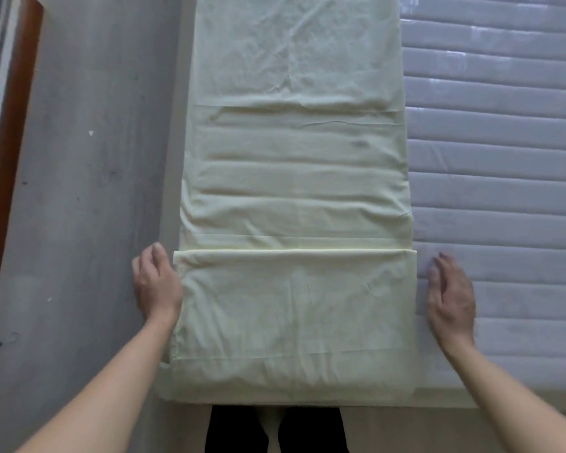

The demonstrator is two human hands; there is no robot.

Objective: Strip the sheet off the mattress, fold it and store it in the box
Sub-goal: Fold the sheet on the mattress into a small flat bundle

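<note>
At the very bottom of the view, dark trouser legs (pixel 276 429) stand against the near edge of the mattress (pixel 494 191). Two bare forearms reach forward from the lower corners.

The pale yellow-green sheet (pixel 294 178) lies on the mattress as a long, narrow strip that runs from the near edge straight away toward the top of the view. Its near end is turned back over itself, making a doubled panel whose folded edge (pixel 294 252) crosses the strip from side to side, roughly level with the fingertips of both hands.

The left hand (pixel 156 284) sits at the left border of that doubled panel, fingers curled loosely down beside the cloth; whether they actually pinch the edge cannot be told, since the fingertips are hidden. The right hand (pixel 451 297) lies just beside the right border, fingers straight and together, palm down on the bare mattress, with nothing in its grip.

Beyond the fold the strip shows several shallow cross-creases, then a smoother, lightly wrinkled stretch at the far end.

To the right, the uncovered mattress is a grey-lilac quilted surface with horizontal stitched bands. To the left lies grey floor (pixel 89 191), and along the far left edge runs a reddish-brown wooden frame (pixel 12 142).
</note>
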